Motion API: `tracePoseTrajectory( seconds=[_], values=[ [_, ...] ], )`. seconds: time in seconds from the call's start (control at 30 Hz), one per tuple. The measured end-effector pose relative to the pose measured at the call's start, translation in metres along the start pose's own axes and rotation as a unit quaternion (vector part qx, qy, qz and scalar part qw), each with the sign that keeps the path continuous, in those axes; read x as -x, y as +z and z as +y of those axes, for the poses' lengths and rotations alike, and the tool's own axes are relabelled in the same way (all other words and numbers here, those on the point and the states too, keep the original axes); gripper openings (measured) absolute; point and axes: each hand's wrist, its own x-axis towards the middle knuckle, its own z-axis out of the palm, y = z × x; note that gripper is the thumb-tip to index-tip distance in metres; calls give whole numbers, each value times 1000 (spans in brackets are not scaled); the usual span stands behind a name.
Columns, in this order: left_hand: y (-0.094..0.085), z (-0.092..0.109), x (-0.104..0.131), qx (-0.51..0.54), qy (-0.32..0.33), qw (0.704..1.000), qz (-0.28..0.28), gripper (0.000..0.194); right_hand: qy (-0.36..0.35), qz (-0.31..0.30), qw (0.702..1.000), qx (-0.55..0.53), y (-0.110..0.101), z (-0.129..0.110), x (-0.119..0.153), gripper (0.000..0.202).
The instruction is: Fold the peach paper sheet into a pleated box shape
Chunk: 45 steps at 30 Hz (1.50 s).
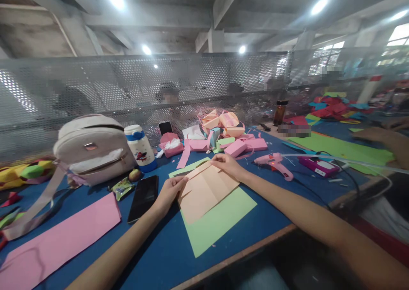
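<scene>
The left hand (170,192) and right hand (227,165), fingers nearly closed, pinched peach paper (204,190) over green paper (220,224), creased already, folding apparently unfinished.

Peach sheet (207,192): plain, matte, roughly rectangular, turned at an angle. Crease lines cross its middle, running from the far side toward the near edge. Narrow strip along the far edge looks folded over. Not fully flat, near edge shows a thin shadow under it. Sits on top of light green sheet (217,222): larger, flat, smooth, also angled. Green shows as a thin band far, wide area near and right.
</scene>
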Motion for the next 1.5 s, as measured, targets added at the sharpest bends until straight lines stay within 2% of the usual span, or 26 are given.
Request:
tracePoseTrajectory(
  seconds=[0.1,0.4,0.67,0.8,1.03,1.13,1.37,1.5],
  values=[
    [-2,0,-1,-14,-11,999,-30,47,2,-14,1000,7,0,1,0,37],
    [2,6,1,-21,-15,998,-53,52,-13,-27,999,25,-2,7,-3,31],
    [-4,-3,-2,-28,-1,1000,-5,48,-34,-39,998,33,4,10,-1,33],
    [-3,-4,-4,-19,2,1000,11,46,-54,-24,997,49,5,10,-4,33],
    [4,1,2,34,-41,996,-69,55,-68,17,995,66,1,10,-3,31],
    [4,0,2,47,-52,995,-76,55,-61,19,996,65,2,8,0,28],
    [-2,-4,-1,51,-28,998,-10,55,10,-12,1000,27,1,15,-4,42],
    [-4,-3,-3,44,-20,999,17,57,43,-17,999,11,-1,21,-5,43]
  ],
)
